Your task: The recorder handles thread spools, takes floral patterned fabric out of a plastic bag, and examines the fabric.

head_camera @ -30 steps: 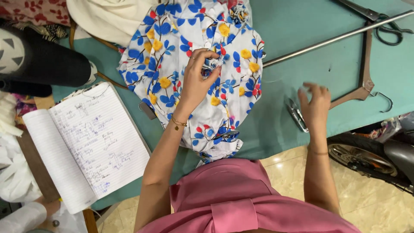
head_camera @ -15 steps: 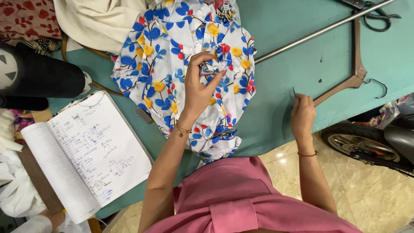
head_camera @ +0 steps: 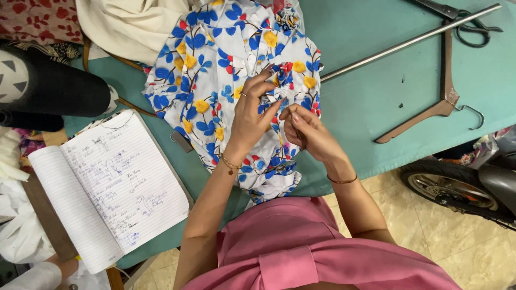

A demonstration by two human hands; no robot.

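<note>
Teal cloth covers the counter point(head_camera: 376, 102), and on it lies a floral garment point(head_camera: 215, 80), white with blue, yellow and red flowers, its lower edge hanging over the near side. The left hand point(head_camera: 252, 115) pinches a fold of the garment near its middle, fingers closed on the cloth. The right hand point(head_camera: 309, 131) has come across from the bare counter, where it lay a second ago, and now meets the left at the fold, fingers closed on a small thin tool point(head_camera: 299, 138) too small to name; both hands now work one spot. Beside the garment lies an open lined notebook point(head_camera: 113, 182) with handwriting. Farther right lie a wooden hanger point(head_camera: 443, 80), a metal rod point(head_camera: 408, 42) and scissors point(head_camera: 467, 21). No packages or signs show.
</note>
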